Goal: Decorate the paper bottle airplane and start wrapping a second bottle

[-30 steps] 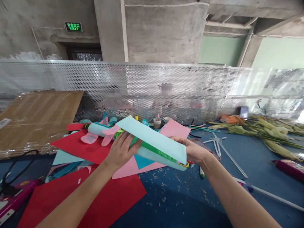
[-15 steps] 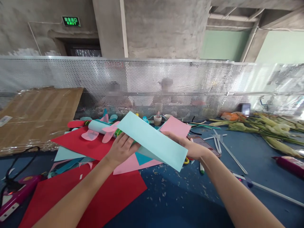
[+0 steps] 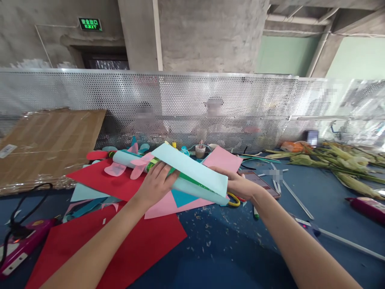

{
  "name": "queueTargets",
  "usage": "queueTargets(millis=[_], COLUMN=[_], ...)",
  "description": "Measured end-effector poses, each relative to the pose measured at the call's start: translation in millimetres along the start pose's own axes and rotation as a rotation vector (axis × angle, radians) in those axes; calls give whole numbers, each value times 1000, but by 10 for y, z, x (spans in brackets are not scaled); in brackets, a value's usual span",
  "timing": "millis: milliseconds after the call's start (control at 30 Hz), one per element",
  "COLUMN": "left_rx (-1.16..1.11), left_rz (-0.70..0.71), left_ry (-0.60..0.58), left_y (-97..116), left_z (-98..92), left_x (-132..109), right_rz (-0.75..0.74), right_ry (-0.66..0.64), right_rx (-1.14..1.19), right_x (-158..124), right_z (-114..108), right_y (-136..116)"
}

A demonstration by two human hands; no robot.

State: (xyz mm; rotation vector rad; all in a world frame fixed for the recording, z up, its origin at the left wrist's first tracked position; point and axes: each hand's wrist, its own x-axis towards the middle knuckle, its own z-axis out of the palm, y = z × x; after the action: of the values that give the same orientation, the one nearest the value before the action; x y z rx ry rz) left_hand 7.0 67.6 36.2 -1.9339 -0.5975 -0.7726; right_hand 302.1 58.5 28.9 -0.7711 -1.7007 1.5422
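A sheet of light blue paper [image 3: 192, 165] is folded around a shiny green object [image 3: 194, 181], which shows between the upper flap and the lower, curved layer. I cannot make out what the green object is. My left hand [image 3: 158, 180] is closed over its left part, fingers pressing on the green surface under the flap. My right hand [image 3: 242, 185] grips the paper's right end, with its fingertips hidden behind the sheet. Just left of this bundle lies a light blue paper roll [image 3: 124, 158] with pink petal-shaped cutouts [image 3: 140, 166] beside it.
Red sheets [image 3: 129, 249] and pink paper [image 3: 162, 206] spread over the blue table [image 3: 222, 257]. Yellow-handled scissors [image 3: 234, 200] and a phone [image 3: 260, 182] lie near my right hand. White sticks [image 3: 297, 199], dried husks [image 3: 343, 162], cardboard [image 3: 51, 148] and a magenta power strip [image 3: 27, 245] lie around.
The light blue sheet's front has lifted and tipped back, so the green object inside now shows. My right hand has moved slightly left with the paper's end. My left hand stays nearly in place.
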Motion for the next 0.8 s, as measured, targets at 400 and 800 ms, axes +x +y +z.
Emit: queueTargets(millis=[400, 800], left_rx=[-150, -176], left_rz=[10, -6], left_ry=[-184, -269], left_y=[-5, 1], left_z=[-5, 55], left_x=[-30, -96], right_rz=[99, 122], right_ry=[74, 75], right_rx=[55, 64], right_x=[-14, 34], right_z=[9, -13], right_y=[19, 122])
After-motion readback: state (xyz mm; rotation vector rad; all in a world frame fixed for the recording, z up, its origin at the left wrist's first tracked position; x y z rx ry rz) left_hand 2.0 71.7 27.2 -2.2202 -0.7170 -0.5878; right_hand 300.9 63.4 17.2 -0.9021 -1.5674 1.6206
